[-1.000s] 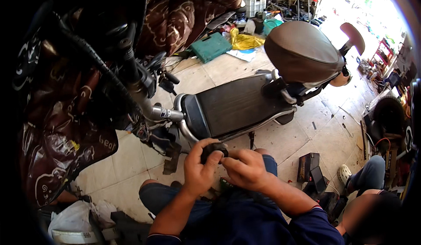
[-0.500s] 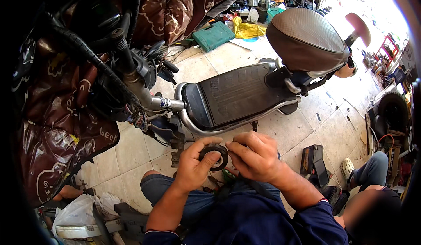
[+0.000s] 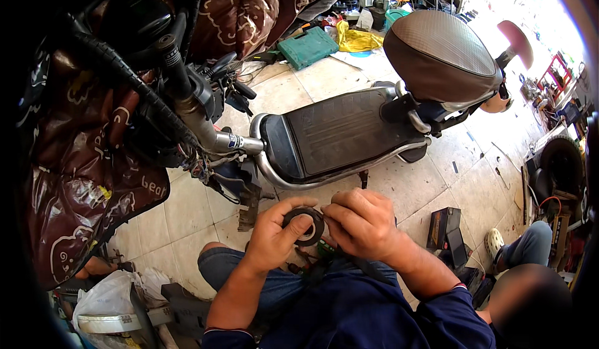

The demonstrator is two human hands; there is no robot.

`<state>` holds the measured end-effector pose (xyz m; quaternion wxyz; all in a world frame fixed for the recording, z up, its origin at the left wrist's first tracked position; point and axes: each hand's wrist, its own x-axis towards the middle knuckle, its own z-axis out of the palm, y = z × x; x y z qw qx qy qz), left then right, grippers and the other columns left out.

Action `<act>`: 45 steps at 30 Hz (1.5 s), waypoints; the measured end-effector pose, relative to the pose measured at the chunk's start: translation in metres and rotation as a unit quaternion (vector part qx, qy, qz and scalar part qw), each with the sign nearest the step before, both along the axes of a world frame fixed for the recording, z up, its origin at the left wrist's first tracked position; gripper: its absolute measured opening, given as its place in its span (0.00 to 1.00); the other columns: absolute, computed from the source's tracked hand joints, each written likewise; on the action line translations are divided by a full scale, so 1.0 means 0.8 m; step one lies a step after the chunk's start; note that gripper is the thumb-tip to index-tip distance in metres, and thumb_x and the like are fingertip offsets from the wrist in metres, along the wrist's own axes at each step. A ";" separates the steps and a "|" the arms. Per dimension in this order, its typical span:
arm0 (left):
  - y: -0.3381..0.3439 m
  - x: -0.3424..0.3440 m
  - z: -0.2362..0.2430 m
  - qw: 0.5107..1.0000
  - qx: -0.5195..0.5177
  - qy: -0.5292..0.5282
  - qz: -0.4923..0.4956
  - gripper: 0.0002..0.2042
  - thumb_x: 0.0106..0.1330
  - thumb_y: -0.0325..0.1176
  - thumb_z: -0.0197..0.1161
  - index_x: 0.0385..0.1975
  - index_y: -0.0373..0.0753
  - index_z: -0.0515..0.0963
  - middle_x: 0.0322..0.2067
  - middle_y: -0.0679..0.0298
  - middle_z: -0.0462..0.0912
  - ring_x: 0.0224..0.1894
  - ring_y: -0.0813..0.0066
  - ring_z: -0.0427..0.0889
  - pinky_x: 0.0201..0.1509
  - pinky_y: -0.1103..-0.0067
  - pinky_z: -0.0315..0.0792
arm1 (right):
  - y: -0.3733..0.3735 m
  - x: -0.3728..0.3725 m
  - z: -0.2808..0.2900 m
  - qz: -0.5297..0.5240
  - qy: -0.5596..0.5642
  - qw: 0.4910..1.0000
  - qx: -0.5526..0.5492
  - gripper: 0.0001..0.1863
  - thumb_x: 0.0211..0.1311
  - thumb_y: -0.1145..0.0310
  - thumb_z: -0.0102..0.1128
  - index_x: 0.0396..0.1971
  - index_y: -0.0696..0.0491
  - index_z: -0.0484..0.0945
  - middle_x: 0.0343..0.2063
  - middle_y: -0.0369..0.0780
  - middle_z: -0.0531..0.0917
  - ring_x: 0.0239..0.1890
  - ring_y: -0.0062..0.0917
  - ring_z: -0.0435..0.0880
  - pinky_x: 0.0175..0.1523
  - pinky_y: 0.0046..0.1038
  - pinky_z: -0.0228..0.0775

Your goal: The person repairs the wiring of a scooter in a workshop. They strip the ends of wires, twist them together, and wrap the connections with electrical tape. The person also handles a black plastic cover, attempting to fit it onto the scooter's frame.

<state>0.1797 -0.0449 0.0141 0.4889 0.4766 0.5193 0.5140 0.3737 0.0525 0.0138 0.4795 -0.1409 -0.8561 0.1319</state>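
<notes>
My left hand [image 3: 273, 231] grips a roll of black electrical tape [image 3: 318, 229], its thumb laid over the hole and its fingers curled around the rim. My right hand [image 3: 363, 223] is closed in a pinch beside the roll's right edge. What lies between those fingertips is too small to make out. Both hands are over my lap, in front of an electric scooter with a black footboard [image 3: 340, 135] and a brown seat [image 3: 444, 52]. Loose wires [image 3: 198, 165] hang around the base of its steering column [image 3: 218, 142].
A brown patterned cover [image 3: 93, 186] drapes the left side. Beyond the scooter are a green case [image 3: 307, 47] and yellow plastic [image 3: 357, 38]. Black boxes [image 3: 444, 225] stand on the tiles at right, near another person's leg [image 3: 529, 246]. A white bag [image 3: 106, 299] lies lower left.
The view has shifted slightly. Both hands stay in nearly the same place, with the tape roll tilted a little differently in my left hand.
</notes>
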 end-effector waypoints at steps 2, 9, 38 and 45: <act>-0.002 -0.003 0.003 0.999 -0.023 -0.012 -0.019 0.21 0.75 0.43 0.65 0.57 0.31 0.78 0.35 0.67 0.85 0.35 0.84 0.82 0.36 0.84 0.77 | 0.000 0.000 0.001 0.000 -0.003 1.000 0.002 0.15 0.42 0.78 0.70 0.34 0.56 0.81 0.33 0.41 0.80 0.30 0.34 0.83 0.33 0.32 0.74; 0.001 0.001 0.011 0.995 -0.055 -0.060 -0.054 0.20 0.76 0.39 0.65 0.58 0.31 0.76 0.37 0.64 0.84 0.36 0.83 0.83 0.32 0.86 0.77 | -0.003 0.003 0.001 0.025 0.018 0.990 -0.135 0.11 0.47 0.79 0.68 0.33 0.58 0.81 0.31 0.42 0.80 0.29 0.37 0.82 0.33 0.32 0.74; 0.005 -0.028 0.043 0.934 0.128 0.291 -0.161 0.18 0.55 0.37 0.77 0.28 0.38 0.71 0.46 0.52 0.75 0.46 0.57 0.77 0.51 0.70 0.72 | 0.046 0.034 -0.050 0.434 -0.121 0.654 -0.607 0.44 0.59 0.73 0.70 0.74 0.65 0.58 0.64 0.52 0.76 0.65 0.36 0.77 0.70 0.39 0.67; -0.013 -0.028 0.038 0.946 0.117 0.286 -0.099 0.16 0.55 0.35 0.74 0.35 0.35 0.74 0.37 0.55 0.77 0.39 0.61 0.78 0.45 0.71 0.73 | 0.020 -0.013 -0.034 0.326 -0.158 0.755 -0.547 0.10 0.66 0.66 0.66 0.34 0.60 0.84 0.23 0.36 0.84 0.26 0.19 0.78 0.32 0.27 0.70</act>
